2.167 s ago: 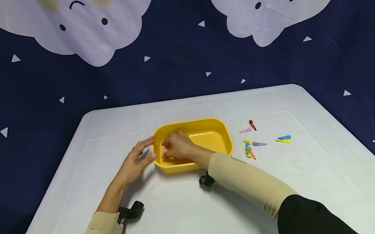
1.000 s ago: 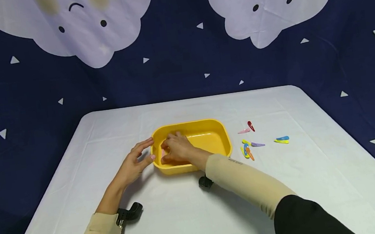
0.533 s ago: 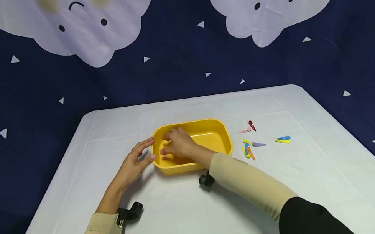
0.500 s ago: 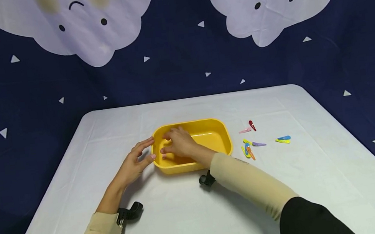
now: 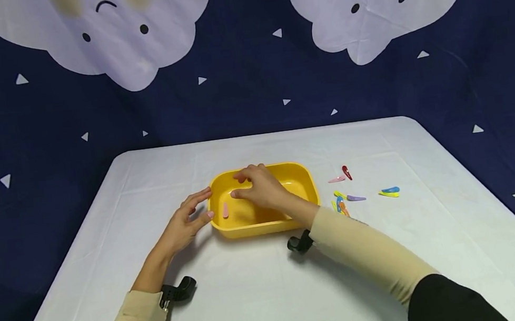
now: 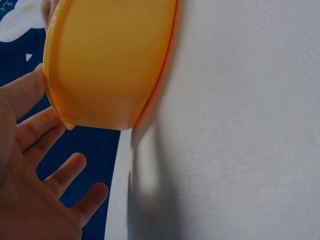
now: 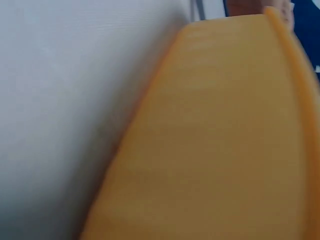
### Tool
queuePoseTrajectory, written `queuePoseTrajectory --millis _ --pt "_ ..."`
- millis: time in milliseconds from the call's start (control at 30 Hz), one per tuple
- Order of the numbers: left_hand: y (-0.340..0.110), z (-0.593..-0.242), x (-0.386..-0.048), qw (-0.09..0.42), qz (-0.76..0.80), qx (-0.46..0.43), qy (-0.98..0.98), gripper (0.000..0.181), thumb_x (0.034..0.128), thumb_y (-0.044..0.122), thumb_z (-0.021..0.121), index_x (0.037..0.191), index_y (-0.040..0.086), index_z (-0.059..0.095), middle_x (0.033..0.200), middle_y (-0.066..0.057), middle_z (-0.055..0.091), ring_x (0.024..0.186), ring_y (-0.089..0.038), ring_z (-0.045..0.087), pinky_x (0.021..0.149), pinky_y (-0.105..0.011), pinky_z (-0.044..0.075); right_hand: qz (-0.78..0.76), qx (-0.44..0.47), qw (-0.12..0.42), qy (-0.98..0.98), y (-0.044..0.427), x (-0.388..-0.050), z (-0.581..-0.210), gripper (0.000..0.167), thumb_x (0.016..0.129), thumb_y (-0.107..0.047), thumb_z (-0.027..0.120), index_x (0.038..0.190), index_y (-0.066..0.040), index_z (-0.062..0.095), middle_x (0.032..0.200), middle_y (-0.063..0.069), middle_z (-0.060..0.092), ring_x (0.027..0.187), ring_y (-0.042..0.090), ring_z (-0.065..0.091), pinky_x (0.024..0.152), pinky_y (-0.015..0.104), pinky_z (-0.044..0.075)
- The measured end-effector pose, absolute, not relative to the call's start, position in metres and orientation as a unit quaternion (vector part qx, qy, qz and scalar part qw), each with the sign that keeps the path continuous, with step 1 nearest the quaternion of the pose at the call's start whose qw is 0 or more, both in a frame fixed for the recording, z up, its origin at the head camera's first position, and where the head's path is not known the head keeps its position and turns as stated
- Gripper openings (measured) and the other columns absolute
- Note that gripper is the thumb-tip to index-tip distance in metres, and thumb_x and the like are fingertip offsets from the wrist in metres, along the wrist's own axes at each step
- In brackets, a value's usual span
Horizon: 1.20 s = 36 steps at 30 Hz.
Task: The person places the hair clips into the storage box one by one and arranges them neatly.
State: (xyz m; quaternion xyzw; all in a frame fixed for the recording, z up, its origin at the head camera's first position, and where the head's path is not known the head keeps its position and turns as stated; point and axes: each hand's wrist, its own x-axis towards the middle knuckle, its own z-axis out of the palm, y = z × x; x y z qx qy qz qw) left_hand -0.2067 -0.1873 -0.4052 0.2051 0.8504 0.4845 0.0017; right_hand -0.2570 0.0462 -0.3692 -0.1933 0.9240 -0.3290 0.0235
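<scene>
A yellow plastic tray (image 5: 260, 229) stands on the table, with a pink hair clip (image 5: 225, 210) lying inside near its left end. My left hand (image 5: 182, 226) touches the tray's left rim with thumb and fingertips, the fingers spread. From the left wrist view, the thumb and fingers (image 6: 37, 132) rest at the rim beside the tray's outer wall (image 6: 110, 65). Over the middle of the tray is my right hand (image 5: 262, 186), thumb and fingers apart, nothing between them. Only the tray's outer side (image 7: 215, 125) fills most of the right wrist view; the right hand is hidden there.
Right of the tray lie a red clip (image 5: 347, 172), a pink clip (image 5: 336, 179), a purple clip (image 5: 356, 198) within a small multicoloured cluster, and a blue clip (image 5: 390, 189) beside a yellow one (image 5: 389, 194). A white cloth (image 5: 235, 300) covers the table.
My right hand has let go of the pink hair clip in the tray, its fingers have spread, and it has moved right and away. The left hand has stayed at the rim.
</scene>
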Motion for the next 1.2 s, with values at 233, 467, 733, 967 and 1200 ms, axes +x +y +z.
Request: queuePoseTrajectory --millis 233,467,733,967,1200 --pt "-0.186 -0.406 -0.209 0.001 0.485 0.209 0.849 0.048 0.0924 0.018 0.061 0.137 0.006 0.047 0.151 -0.010 0.037 0.142 -0.032 0.026 0.109 -0.060 0.027 -0.371 -0.201 -0.008 0.907 0.089 -0.246 -0.353 0.047 0.084 -0.039 0.070 0.123 -0.015 0.062 0.112 0.001 0.062 0.108 0.020 0.048 0.094 0.037 0.045" --pt "-0.186 -0.405 -0.209 0.005 0.485 0.208 0.849 0.049 0.0923 0.018 0.061 0.137 0.006 0.047 0.151 -0.009 0.037 0.142 -0.032 0.026 0.109 -0.059 0.026 -0.390 -0.182 -0.038 0.902 0.140 -0.236 -0.348 0.046 0.085 -0.034 0.070 0.124 -0.012 0.061 0.114 0.005 0.062 0.106 0.024 0.050 0.095 0.042 0.044" --pt "-0.185 -0.406 -0.209 0.005 0.488 0.209 0.847 0.048 0.0922 0.017 0.061 0.137 0.006 0.047 0.150 -0.010 0.038 0.142 -0.032 0.027 0.109 -0.059 0.027 -0.370 -0.140 -0.064 0.916 0.210 -0.223 -0.360 0.050 0.086 -0.038 0.068 0.127 -0.012 0.058 0.118 0.009 0.062 0.109 0.026 0.052 0.095 0.047 0.044" --pt "-0.187 -0.408 -0.208 0.004 0.487 0.208 0.848 0.048 0.0924 0.018 0.060 0.137 0.007 0.047 0.150 -0.010 0.038 0.141 -0.032 0.027 0.108 -0.059 0.027 -0.355 -0.095 -0.084 0.926 0.263 -0.214 -0.375 0.051 0.088 -0.036 0.066 0.128 -0.006 0.056 0.117 0.016 0.062 0.106 0.030 0.053 0.094 0.048 0.043" --pt "-0.188 -0.407 -0.207 0.003 0.489 0.205 0.848 0.048 0.0926 0.018 0.060 0.138 0.007 0.047 0.150 -0.010 0.038 0.141 -0.031 0.027 0.108 -0.058 0.028 -0.338 -0.075 -0.101 0.933 0.295 -0.208 -0.385 0.048 0.089 -0.031 0.065 0.127 -0.003 0.056 0.119 0.018 0.062 0.104 0.029 0.055 0.091 0.047 0.042"
